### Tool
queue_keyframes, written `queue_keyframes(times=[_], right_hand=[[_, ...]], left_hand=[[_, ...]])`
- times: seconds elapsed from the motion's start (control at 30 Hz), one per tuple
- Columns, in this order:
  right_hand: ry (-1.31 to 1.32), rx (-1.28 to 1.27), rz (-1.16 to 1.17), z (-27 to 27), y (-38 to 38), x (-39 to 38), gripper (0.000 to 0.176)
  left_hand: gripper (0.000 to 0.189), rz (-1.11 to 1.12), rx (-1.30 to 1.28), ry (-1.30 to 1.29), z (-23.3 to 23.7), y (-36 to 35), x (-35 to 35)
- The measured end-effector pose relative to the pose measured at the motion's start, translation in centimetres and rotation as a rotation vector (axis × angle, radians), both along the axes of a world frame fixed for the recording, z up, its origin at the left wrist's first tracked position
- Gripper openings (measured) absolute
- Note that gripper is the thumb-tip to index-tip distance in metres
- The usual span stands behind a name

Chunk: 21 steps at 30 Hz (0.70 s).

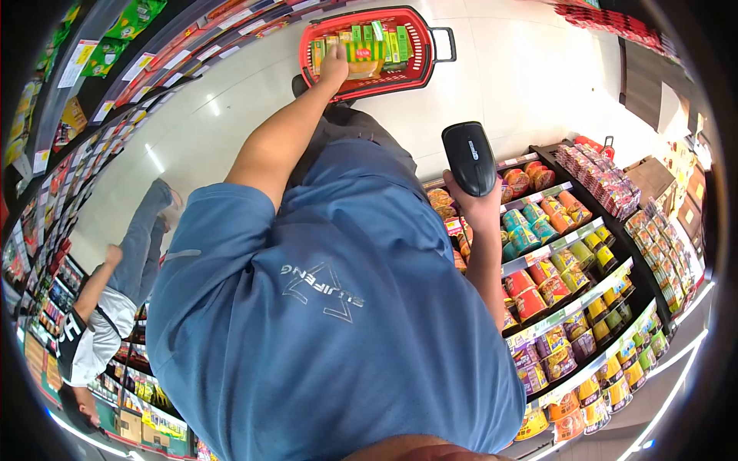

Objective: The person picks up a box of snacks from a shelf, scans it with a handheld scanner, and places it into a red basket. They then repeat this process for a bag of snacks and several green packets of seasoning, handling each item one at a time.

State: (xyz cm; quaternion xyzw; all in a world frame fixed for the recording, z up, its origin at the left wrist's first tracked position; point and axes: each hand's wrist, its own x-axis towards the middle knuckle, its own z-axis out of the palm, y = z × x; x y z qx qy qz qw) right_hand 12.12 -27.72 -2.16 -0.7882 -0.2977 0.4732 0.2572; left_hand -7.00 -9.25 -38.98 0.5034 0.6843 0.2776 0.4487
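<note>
The left hand (334, 67) pinches one end of a green-and-yellow packet with a red emblem (366, 51) over the red plastic shopping basket (428, 48); the packet extends rightward from the grip, parallel to the basket's long side. Slim green cartons (401, 42) crowd the basket beneath. The right hand (480, 206), farther off, right of the basket, wraps a black rounded handheld device (469, 157), its fingers mostly hidden. Tiered shelves of colourful tubs (530, 292) stand beyond.

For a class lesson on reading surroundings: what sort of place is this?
Most likely a supermarket or similar shop. The clues are the rows of colourful packaged tubs, the printed price labels and the red shopping basket.
</note>
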Motion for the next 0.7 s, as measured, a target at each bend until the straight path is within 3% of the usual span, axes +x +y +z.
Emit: queue_keyframes(times=[0.07,0.1,0.13,0.2,0.27,0.4,0.47,0.6,0.7], right_hand=[[-0.019,-0.018,0.021,0.1,0.0,0.2,0.02],[0.009,0.034,0.002,-0.2,0.1,0.2,0.02],[-0.047,0.052,0.015,0.0,0.4,-0.1,0.02],[-0.018,0.073,-0.013,-1.5,0.1,0.1,0.022],[-0.027,-0.002,0.018,-1.8,1.1,-0.2,0.022],[0.037,0.058,0.1,-2.6,3.9,-1.6,0.021],[0.006,0.152,0.18,-2.3,5.8,-2.6,0.021],[0.042,0.26,0.223,-1.5,9.0,-5.2,0.023],[0.051,0.315,0.236,-0.2,11.1,-8.0,0.025]], left_hand=[[0.04,-0.374,-0.113,0.093,-3.7,-2.0,-1.5],[0.038,-0.429,-0.173,0.221,-3.1,-2.1,-2.1],[0.037,-0.473,-0.229,0.355,-2.0,-2.5,-3.1],[0.034,-0.464,-0.322,0.314,-2.6,-2.5,-5.3],[0.03,-0.43,-0.246,0.157,-3.8,-2.6,-8.1],[0.023,-0.383,0.09,0.102,11.0,1.7,-10.1],[0.02,-0.318,0.222,-0.097,18.6,4.4,-11.0],[0.017,-0.193,0.533,-0.18,33.6,9.6,-14.0],[0.013,-0.009,1.024,-0.189,43.2,12.1,-17.6]])
